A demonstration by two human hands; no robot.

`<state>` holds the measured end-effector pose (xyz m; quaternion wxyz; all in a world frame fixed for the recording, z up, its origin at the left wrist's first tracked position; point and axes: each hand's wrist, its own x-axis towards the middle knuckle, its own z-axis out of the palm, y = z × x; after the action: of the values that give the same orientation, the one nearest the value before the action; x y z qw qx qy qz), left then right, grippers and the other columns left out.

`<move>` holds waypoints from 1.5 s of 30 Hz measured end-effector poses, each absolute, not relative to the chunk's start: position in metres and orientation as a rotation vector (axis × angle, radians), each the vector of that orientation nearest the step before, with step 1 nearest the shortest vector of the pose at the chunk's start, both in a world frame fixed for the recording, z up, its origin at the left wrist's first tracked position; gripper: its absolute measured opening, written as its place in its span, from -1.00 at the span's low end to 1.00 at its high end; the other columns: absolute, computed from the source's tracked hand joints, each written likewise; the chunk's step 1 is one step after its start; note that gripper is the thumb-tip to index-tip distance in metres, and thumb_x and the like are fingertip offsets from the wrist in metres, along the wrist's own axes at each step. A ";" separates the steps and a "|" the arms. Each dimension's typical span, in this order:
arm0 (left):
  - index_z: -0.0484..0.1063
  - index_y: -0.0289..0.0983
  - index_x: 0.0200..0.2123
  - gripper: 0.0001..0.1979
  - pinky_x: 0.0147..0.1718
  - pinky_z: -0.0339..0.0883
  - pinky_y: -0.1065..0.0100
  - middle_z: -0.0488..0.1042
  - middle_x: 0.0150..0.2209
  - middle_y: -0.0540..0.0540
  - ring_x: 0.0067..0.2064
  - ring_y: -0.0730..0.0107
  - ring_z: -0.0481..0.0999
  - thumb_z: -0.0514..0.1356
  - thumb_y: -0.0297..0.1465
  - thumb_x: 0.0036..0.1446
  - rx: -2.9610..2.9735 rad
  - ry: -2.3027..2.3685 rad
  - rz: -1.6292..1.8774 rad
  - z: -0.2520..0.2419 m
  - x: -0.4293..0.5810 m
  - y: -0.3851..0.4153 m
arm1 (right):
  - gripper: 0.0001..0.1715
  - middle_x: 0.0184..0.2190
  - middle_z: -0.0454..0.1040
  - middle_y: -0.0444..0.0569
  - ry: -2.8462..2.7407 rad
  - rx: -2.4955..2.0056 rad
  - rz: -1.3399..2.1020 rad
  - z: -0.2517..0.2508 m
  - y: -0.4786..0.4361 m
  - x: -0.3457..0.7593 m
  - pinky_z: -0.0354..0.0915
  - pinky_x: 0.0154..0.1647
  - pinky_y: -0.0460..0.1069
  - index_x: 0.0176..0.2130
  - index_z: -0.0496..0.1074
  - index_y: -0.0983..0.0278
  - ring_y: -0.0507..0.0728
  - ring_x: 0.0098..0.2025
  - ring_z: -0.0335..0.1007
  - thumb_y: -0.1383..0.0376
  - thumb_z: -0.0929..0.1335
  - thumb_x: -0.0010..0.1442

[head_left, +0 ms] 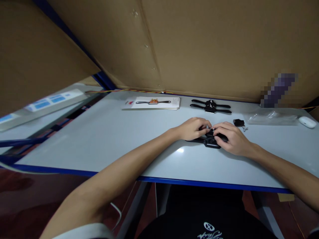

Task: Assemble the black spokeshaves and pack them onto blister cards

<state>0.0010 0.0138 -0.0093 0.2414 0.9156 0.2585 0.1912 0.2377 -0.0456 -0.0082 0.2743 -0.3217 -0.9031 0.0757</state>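
Observation:
Both hands work at a black spokeshave (212, 144) lying on the table, one handle reaching left under my left hand. My left hand (194, 128) is closed, thumb and fingers pinching at a small black plate (210, 132) over the middle of the tool. From the other side my right hand (233, 137) closes its fingers on the same plate and body, covering the right handle. The fingers hide how plate and body meet. Just beyond my right hand lie another small dark plate (238, 122) and several silver screws (245, 129).
Two assembled black spokeshaves (210, 106) lie near the back. Printed cards (152, 103) stand in a stack to their left. A clear plastic bag (271, 118) and a white oval object (307, 122) are at right. A power strip (42, 106) is at far left; cardboard walls the back.

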 end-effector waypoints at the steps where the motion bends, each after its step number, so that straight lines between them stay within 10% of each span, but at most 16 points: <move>1: 0.55 -0.31 -0.10 -0.67 -0.28 0.25 0.33 0.52 -0.36 -0.07 -0.33 0.33 0.44 0.05 -0.28 0.33 2.503 0.701 0.525 -0.009 0.001 0.014 | -0.83 -0.06 0.61 0.07 -2.427 -0.848 0.211 -0.008 -0.045 0.238 0.40 0.00 0.24 -0.22 0.48 0.21 0.24 -0.06 0.51 0.33 0.28 0.36; 15: 0.55 -0.32 -0.09 -0.65 -0.30 0.24 0.32 0.51 -0.39 -0.05 -0.37 0.35 0.41 0.05 -0.26 0.31 2.505 0.738 0.508 -0.010 0.001 0.014 | -0.93 0.22 0.46 0.17 -2.342 -0.979 0.235 -0.008 -0.048 0.239 0.44 0.01 0.23 -0.18 0.34 0.18 0.26 0.03 0.54 0.36 0.29 0.33; 20: 0.55 -0.32 -0.09 -0.66 -0.29 0.24 0.32 0.50 -0.38 -0.06 -0.35 0.33 0.42 0.05 -0.27 0.30 2.499 0.740 0.510 -0.011 0.001 0.014 | -0.76 -0.06 0.60 0.08 -2.362 -1.088 0.266 -0.008 -0.047 0.236 0.47 -0.11 0.19 0.00 0.34 0.20 0.26 -0.11 0.57 0.33 0.30 0.32; 35: 0.54 -0.32 -0.09 -0.66 -0.30 0.24 0.33 0.50 -0.40 -0.04 -0.36 0.34 0.43 0.05 -0.26 0.34 2.502 0.734 0.508 -0.010 0.001 0.013 | -0.83 0.04 0.51 0.15 -2.411 -0.999 0.114 -0.006 -0.050 0.235 0.44 -0.03 0.17 -0.28 0.47 0.24 0.23 -0.08 0.53 0.35 0.29 0.34; 45: 0.55 -0.31 -0.08 -0.68 -0.31 0.25 0.32 0.49 -0.40 -0.04 -0.37 0.35 0.42 0.07 -0.29 0.31 2.507 0.739 0.502 -0.009 0.001 0.013 | -0.75 0.02 0.56 0.10 -2.315 -1.202 0.079 -0.009 -0.050 0.233 0.43 -0.04 0.15 -0.06 0.52 0.23 0.25 -0.07 0.55 0.32 0.29 0.32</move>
<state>0.0009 0.0131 -0.0086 0.2378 0.9149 0.2698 0.1833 0.2328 -0.0502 -0.0086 0.2628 -0.4444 -0.8559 0.0292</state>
